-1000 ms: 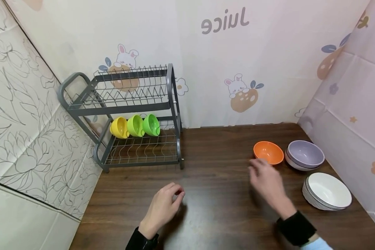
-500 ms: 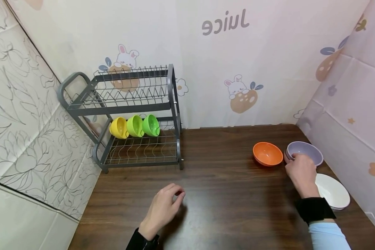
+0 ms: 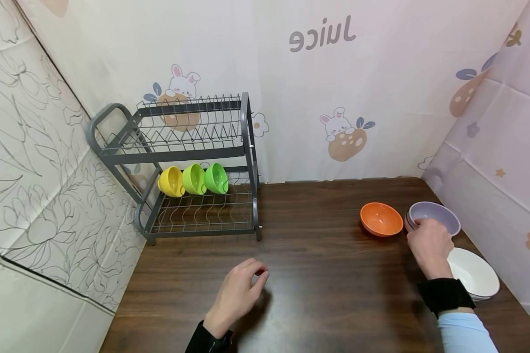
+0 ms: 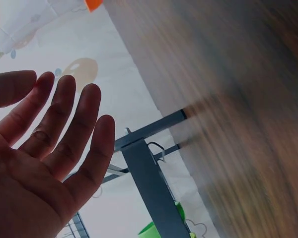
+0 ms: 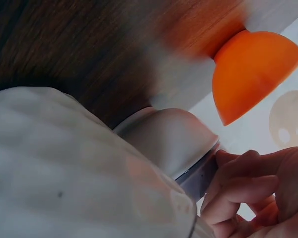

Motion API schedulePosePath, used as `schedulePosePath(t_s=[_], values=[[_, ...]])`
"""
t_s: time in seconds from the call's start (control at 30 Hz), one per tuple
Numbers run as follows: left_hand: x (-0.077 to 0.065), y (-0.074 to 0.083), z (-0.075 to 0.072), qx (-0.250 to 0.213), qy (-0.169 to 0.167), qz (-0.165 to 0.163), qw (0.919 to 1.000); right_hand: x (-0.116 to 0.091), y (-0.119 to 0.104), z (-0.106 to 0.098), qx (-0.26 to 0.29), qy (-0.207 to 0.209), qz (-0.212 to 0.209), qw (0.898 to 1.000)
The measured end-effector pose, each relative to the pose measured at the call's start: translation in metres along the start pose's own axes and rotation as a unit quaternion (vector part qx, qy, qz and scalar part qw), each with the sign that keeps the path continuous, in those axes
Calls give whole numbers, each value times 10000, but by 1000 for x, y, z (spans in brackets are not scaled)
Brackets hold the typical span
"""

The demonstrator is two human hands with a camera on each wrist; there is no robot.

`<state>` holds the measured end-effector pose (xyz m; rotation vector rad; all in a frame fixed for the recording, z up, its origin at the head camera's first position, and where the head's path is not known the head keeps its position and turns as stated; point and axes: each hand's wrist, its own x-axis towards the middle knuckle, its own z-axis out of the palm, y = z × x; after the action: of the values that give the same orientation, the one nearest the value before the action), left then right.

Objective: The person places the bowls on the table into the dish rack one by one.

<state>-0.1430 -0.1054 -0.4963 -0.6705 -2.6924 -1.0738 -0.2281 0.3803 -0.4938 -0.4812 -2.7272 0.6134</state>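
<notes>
My right hand (image 3: 430, 245) pinches the near-left rim of a purple bowl (image 3: 446, 219), which sits nested in a paler bowl (image 5: 164, 139). In the right wrist view the curled fingers (image 5: 233, 198) meet the purple rim. Just left of it stands an orange bowl (image 3: 381, 219), upright on the table and apart from the hand. Part of a stack of white bowls (image 3: 474, 274) is hidden behind the right wrist. My left hand (image 3: 238, 291) hovers over the front middle of the table, fingers loosely bent and holding nothing; the left wrist view shows its bare palm (image 4: 30, 188).
A grey two-tier dish rack (image 3: 181, 157) stands at the back left. On its lower tier, yellow (image 3: 171, 182), lime (image 3: 194, 179) and green (image 3: 216, 178) cups lie tilted in a row. Patterned cloth walls (image 3: 291, 98) bound the brown wooden table (image 3: 318, 274) at the back and sides.
My right hand has moved right from beside the orange bowl to the purple bowl and grips its rim. The left hand stays nearly in place; the head view shifts slightly.
</notes>
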Motion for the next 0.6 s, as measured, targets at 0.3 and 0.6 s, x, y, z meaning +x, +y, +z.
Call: schedulePosePath(t_s=[0.3, 0.6], values=[[2, 5, 2, -33, 53, 43, 10000, 0, 1, 2, -78, 170, -194, 9996], [4, 3, 3, -16, 157, 122, 9998, 0, 3, 6, -103, 316, -118, 9994]])
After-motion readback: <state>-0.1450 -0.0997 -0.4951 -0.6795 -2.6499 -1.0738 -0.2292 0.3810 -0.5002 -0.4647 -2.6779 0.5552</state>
